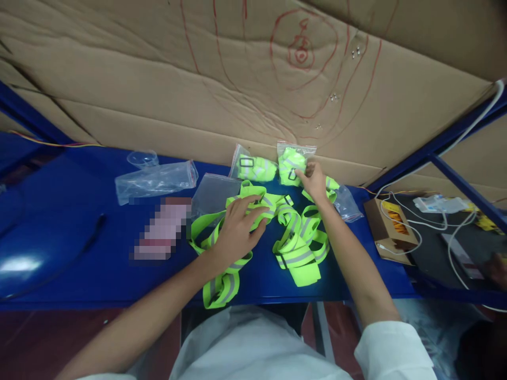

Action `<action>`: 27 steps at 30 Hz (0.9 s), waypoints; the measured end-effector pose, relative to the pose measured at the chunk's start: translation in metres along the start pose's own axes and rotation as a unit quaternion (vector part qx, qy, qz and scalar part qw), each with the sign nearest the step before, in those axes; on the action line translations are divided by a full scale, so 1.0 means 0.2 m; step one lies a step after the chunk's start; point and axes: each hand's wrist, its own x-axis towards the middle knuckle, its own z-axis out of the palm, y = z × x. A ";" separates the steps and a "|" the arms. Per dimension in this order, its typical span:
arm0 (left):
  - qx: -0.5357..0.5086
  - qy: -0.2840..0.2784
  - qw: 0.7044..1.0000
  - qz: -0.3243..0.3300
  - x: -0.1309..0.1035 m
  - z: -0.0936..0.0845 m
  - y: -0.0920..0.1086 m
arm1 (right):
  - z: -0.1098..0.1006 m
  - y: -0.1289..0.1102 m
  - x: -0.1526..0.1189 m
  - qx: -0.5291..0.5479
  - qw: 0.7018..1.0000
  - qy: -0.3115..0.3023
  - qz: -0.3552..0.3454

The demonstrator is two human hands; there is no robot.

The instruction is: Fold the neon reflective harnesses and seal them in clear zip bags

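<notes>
Neon yellow-green reflective straps with grey stripes lie loosely in a left heap (222, 287) and a right heap (299, 253) on the blue table. Over the left heap my left hand (240, 224) is open, its fingers curved and apart. A zip bag of folded reflective strap (292, 161), with a black buckle showing, stands against the cardboard; my right hand (316, 182) grips its right side between thumb and fingers. Just left of it is another filled zip bag (255, 166). More strap (331, 184) shows behind my right wrist.
Empty clear bags lie at the left (156, 182), centre (214, 192) and right (348, 205). A pixelated pinkish object (162, 232) rests on the table (99, 253). Cardboard (138, 89) walls the back. An open carton (390, 227) and white cables (428, 224) are at right, near another person's hand (498, 269).
</notes>
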 end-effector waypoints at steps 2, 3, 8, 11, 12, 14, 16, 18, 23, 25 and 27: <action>0.002 -0.005 1.000 -0.003 0.00 0.01 0.00 | 0.00 0.00 0.00 -0.007 1.000 -0.010 0.007; 0.003 -0.007 1.000 -0.002 0.00 0.01 0.00 | 0.00 -0.01 0.00 -0.011 1.000 -0.014 0.008; 0.025 -0.013 1.000 -0.003 0.00 -0.02 -0.04 | -0.06 -0.09 -0.10 -0.023 0.999 -0.033 -0.008; 0.065 -0.045 0.997 -0.013 0.03 -0.07 -0.08 | -0.19 -0.19 -0.25 -0.061 0.994 -0.044 -0.085; 0.080 -0.058 0.995 -0.018 0.04 -0.09 -0.09 | -0.24 -0.22 -0.32 -0.072 0.988 -0.060 -0.119; 0.101 -0.081 0.991 -0.030 0.06 -0.13 -0.10 | -0.34 -0.29 -0.47 -0.092 0.976 -0.094 -0.175; 0.107 -0.089 0.990 -0.033 0.08 -0.18 -0.08 | -0.43 -0.35 -0.61 -0.131 0.962 -0.097 -0.219; 0.103 -0.071 0.992 -0.024 0.06 -0.24 -0.04 | -0.48 -0.40 -0.76 -0.164 0.949 -0.091 -0.253; 0.129 -0.055 0.990 -0.004 -0.16 -0.38 0.10 | -0.51 -0.49 -1.14 -0.101 0.906 -0.143 -0.386; 0.141 -0.122 0.982 0.005 -0.29 -0.41 0.14 | -0.49 -0.50 -1.25 -0.073 0.874 -0.213 -0.430; 0.158 -0.182 0.970 0.020 -0.40 -0.42 0.15 | -0.47 -0.48 -1.31 -0.088 0.855 -0.257 -0.442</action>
